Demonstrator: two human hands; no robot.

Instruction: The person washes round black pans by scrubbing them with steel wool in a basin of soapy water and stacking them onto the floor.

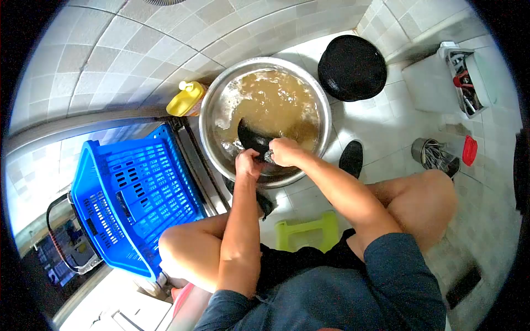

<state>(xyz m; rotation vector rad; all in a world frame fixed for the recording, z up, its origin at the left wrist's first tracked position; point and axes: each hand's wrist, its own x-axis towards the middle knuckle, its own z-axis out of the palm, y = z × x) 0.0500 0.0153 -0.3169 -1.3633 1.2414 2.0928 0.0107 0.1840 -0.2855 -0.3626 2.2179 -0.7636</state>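
Observation:
A wide metal basin point(323, 105) holds cloudy brown water with suds. Partly sunk at its near side is a dark, round pan-like dish point(254, 138), tilted; its lower part is hidden by the water and hands. My left hand point(248, 163) is closed on the dish's near edge. In my right hand point(287, 151), fingers curled, is a shiny silver steel wool scrubber point(269, 156), held against or just over the dish.
Black round dishes point(353, 69) lie stacked right of the basin. A yellow bottle point(186, 100) and blue basket point(138, 204) stand left. On the right are a utensil-filled metal container point(422, 151), a red object point(469, 150) and a white bin point(430, 77). A green stool point(306, 226) is below me.

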